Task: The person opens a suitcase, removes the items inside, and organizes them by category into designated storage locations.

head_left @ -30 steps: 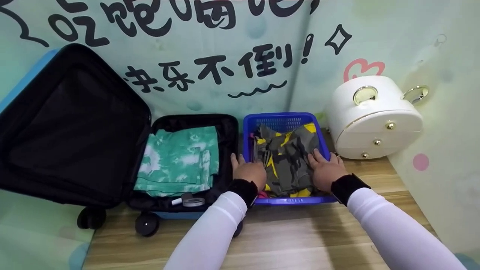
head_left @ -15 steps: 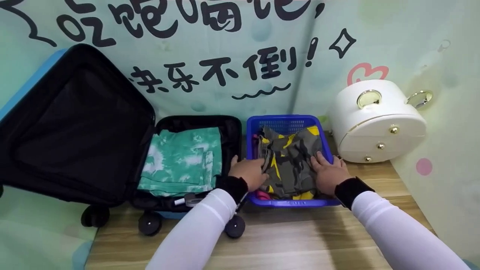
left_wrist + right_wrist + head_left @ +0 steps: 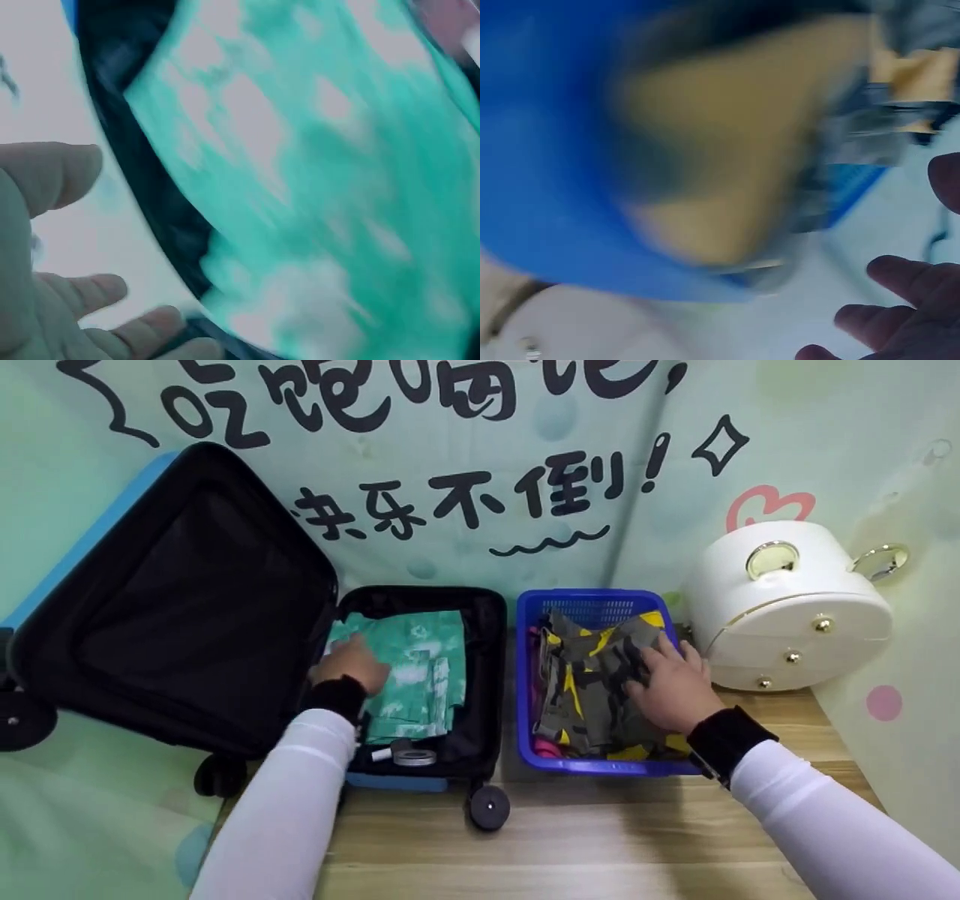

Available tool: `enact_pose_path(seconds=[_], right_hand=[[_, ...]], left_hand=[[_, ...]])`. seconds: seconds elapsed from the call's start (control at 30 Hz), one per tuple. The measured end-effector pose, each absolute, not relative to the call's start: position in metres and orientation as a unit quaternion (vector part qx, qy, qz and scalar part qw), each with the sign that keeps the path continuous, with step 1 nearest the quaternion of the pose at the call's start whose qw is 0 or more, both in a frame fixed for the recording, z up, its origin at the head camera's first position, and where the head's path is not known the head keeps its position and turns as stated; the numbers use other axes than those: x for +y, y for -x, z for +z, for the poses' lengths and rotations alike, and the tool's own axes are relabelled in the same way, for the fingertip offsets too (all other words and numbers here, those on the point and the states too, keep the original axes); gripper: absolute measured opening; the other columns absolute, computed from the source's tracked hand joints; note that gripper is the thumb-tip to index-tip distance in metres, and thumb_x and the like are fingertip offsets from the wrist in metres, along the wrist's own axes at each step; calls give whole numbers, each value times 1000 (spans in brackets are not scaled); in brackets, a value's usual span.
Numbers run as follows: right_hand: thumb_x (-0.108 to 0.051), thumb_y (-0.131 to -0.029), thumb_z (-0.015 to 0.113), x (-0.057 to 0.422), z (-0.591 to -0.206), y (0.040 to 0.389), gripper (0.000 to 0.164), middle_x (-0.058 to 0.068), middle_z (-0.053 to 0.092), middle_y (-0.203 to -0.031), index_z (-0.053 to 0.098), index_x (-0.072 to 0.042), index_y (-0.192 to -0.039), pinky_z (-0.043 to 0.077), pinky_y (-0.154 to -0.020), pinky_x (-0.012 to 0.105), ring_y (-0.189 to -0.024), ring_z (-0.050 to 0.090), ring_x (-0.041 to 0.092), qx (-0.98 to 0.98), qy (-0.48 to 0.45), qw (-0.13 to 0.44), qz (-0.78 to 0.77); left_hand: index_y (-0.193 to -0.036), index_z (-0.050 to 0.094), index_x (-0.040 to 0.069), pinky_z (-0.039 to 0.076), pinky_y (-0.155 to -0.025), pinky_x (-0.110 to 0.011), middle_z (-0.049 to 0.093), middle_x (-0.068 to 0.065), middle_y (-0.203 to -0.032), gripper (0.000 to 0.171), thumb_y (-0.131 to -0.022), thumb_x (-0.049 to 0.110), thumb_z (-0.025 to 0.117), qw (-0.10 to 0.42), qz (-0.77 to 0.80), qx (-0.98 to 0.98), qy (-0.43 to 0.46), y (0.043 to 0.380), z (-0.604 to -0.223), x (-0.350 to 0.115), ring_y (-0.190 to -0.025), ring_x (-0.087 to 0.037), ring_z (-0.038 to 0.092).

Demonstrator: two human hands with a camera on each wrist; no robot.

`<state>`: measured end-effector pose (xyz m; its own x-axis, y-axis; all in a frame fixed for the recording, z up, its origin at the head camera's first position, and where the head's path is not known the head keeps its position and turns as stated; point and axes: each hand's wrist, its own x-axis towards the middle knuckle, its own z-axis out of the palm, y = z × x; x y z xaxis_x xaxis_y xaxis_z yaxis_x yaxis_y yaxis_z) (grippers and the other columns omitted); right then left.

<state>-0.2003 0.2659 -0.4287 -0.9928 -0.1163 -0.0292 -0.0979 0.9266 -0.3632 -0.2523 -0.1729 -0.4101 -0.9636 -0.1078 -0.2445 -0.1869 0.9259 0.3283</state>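
My left hand (image 3: pixel 351 664) is over the left part of a folded green tie-dye garment (image 3: pixel 420 660) lying in the open suitcase (image 3: pixel 480 682). In the left wrist view the fingers (image 3: pixel 97 292) are spread and the thumb stands apart, with nothing between them. Over the right side of a blue plastic basket (image 3: pixel 523 682) is my right hand (image 3: pixel 675 686), fingers extended above a grey, black and yellow camouflage garment (image 3: pixel 592 697). The right wrist view, blurred, has the fingers (image 3: pixel 907 281) apart with nothing held.
A roll of tape (image 3: pixel 414 757) and a small white item (image 3: pixel 381 754) lie at the suitcase's front. The suitcase lid (image 3: pixel 202 585) leans upright at left. A white drawer box (image 3: pixel 795 607) with gold knobs stands right of the basket, against the wall.
My left hand has left the basket's left side and moved left over the green garment. My right hand has lifted slightly from the basket's right edge. The head view has shifted left.
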Motion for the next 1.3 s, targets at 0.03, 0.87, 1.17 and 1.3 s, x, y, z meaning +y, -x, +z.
enact_pose_path(seconds=[0.03,0.87,1.17,1.3], right_hand=[[-31,-92,60,258,-423,200,66,26,12,-154,36,1,-145,2,-102,70,-135,6,55,979,61,26,-190],[-16,-95,58,47,-458,253,74,16,21,-155,13,-7,-153,39,-98,54,-134,30,45,681,-127,309,-652],[-19,-93,61,28,-476,255,77,17,21,-155,15,-3,-152,38,-98,56,-134,28,46,682,-121,330,-641],[-17,-93,61,22,-478,255,78,17,21,-155,12,-4,-153,38,-97,57,-133,30,47,664,-119,341,-655]], left_hand=[[-151,20,2,32,-95,-62,31,-30,-143,74,-93,35,52,128,177,971,94,252,-412,-184,-122,-49,38],[-85,66,7,44,-77,-44,61,-17,-104,31,-97,30,49,191,162,963,98,254,-439,-214,-91,-34,55],[-103,66,1,36,-89,-47,43,-27,-126,25,-94,11,46,235,136,956,115,260,-444,-213,-111,-42,39],[-118,61,-3,39,-88,-47,43,-29,-129,31,-94,10,46,250,131,952,117,262,-449,-214,-113,-43,42]])
